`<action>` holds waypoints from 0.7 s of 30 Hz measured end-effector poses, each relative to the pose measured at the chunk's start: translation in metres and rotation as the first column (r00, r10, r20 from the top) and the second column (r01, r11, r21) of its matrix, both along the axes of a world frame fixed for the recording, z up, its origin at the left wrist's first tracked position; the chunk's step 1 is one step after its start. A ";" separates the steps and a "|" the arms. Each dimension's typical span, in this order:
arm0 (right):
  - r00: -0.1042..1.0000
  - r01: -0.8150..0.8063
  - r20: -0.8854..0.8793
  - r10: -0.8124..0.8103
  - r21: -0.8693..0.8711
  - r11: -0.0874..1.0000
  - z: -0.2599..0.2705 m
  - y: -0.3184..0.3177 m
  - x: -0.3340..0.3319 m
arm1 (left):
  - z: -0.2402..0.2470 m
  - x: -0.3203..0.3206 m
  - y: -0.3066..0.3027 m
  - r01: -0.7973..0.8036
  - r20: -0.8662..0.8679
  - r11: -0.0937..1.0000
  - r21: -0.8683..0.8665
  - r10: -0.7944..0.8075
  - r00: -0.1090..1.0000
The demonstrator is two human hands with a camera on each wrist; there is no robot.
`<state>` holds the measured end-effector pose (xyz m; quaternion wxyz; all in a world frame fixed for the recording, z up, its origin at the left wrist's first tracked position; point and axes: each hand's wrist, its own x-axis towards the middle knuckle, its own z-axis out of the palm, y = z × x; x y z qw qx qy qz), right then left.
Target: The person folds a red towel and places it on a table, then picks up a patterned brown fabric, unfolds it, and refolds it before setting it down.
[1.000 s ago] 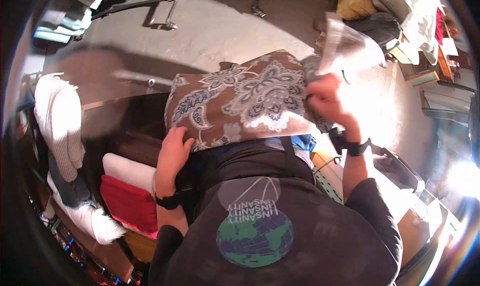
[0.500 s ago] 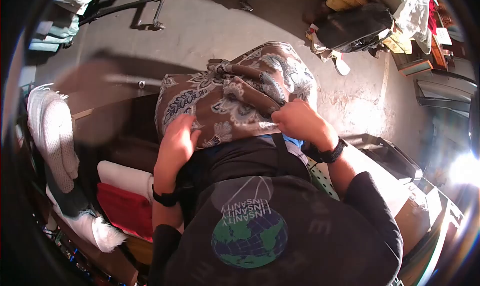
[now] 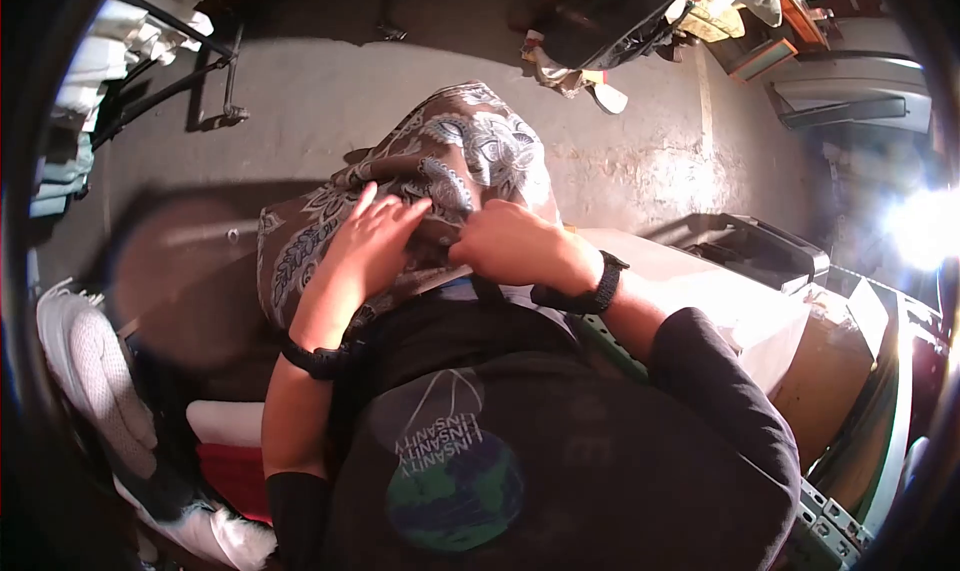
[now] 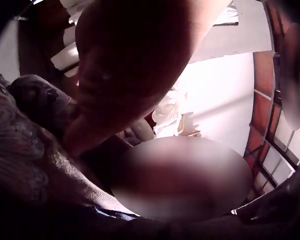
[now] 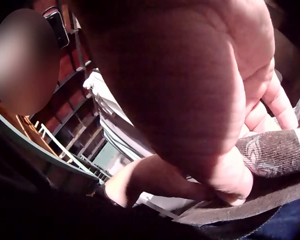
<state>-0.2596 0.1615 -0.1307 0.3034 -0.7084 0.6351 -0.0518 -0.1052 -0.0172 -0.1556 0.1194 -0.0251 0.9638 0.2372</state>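
Observation:
A brown cloth (image 3: 500, 156) with a pale floral pattern lies bunched over the person's lap in the head view. The right hand (image 3: 520, 246) grips its near part with curled fingers. Beside it, the left hand (image 3: 375, 246) rests on the folds, fingers spread and loosely bent. In the right wrist view the right hand (image 5: 190, 90) has a rolled fold of the cloth (image 5: 280, 152) at its thumb and fingers. The left hand (image 4: 130, 65) looks dark in the left wrist view, its thumb against the cloth (image 4: 20, 140); its fingertips are hidden there.
White (image 3: 225, 423) and red folded textiles (image 3: 235, 481) lie at the left, near a pale knitted item (image 3: 95, 371). Cardboard boxes (image 3: 830, 371) and a black case (image 3: 750, 251) stand at the right. A black bag (image 3: 610, 21) lies on the floor beyond.
The right hand has come down and left onto the cloth, gathering it into folds. The left hand has moved inward, closer to the right. The head view has shifted to the right.

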 end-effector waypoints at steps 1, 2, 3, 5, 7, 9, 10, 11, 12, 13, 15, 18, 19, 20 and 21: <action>1.000 -0.013 0.012 0.013 0.002 1.000 -0.001 0.000 0.000 | -0.001 0.001 0.001 -0.020 0.196 0.996 0.085 0.003 0.981; 1.000 -0.005 0.018 0.005 -0.003 1.000 -0.001 0.000 -0.002 | 0.002 0.002 0.002 -0.012 0.202 0.997 0.080 -0.004 0.979; 0.998 0.018 0.054 -0.016 -0.028 0.999 -0.001 0.002 -0.004 | 0.005 0.004 0.003 -0.043 0.160 0.997 0.071 0.031 0.987; 0.994 0.049 0.097 -0.044 -0.048 0.998 -0.003 0.006 -0.007 | 0.008 0.011 0.008 -0.091 0.030 0.995 0.050 0.090 0.996; 0.968 0.156 0.226 -0.112 -0.186 0.970 -0.005 0.009 -0.013 | 0.019 0.017 0.008 -0.099 -0.056 0.995 0.030 0.101 0.993; 0.946 0.203 0.297 -0.130 -0.232 0.951 -0.007 0.009 -0.017 | 0.040 0.020 0.009 -0.173 -0.258 0.985 -0.018 0.163 0.952; 0.921 0.249 0.366 -0.137 -0.277 0.928 -0.007 0.008 -0.018 | 0.041 0.024 0.010 -0.174 -0.252 0.985 -0.021 0.163 0.954; 0.905 0.254 0.409 -0.118 -0.297 0.920 0.003 0.006 -0.024 | 0.043 0.029 0.010 -0.200 -0.308 0.977 -0.071 0.169 0.936; 0.902 0.255 0.417 -0.113 -0.302 0.919 0.006 0.006 -0.025 | 0.045 0.033 0.011 -0.229 -0.365 0.966 -0.121 0.171 0.915; 0.862 0.337 0.472 -0.186 -0.259 0.905 0.007 0.007 -0.025 | 0.046 0.040 0.014 -0.238 -0.331 0.971 -0.037 0.213 0.919; 0.814 0.414 0.473 -0.336 -0.069 0.908 0.011 0.006 -0.026 | 0.051 0.048 0.019 -0.234 -0.158 0.971 0.044 0.238 0.958; 0.879 0.356 0.301 -0.370 0.100 0.929 0.005 0.013 -0.030 | 0.039 0.068 0.015 -0.234 0.062 0.953 0.190 0.227 0.972; 0.908 0.348 0.221 -0.357 0.079 0.934 0.000 0.016 -0.027 | 0.038 0.073 0.015 -0.274 0.106 0.944 0.181 0.259 0.960; 0.929 0.337 0.141 -0.342 0.058 0.940 -0.004 0.018 -0.025 | 0.040 0.074 0.016 -0.317 0.151 0.933 0.169 0.293 0.944; 0.940 0.295 0.150 -0.307 0.095 0.951 -0.003 0.018 -0.026 | 0.039 0.078 0.015 -0.318 0.154 0.937 0.140 0.297 0.942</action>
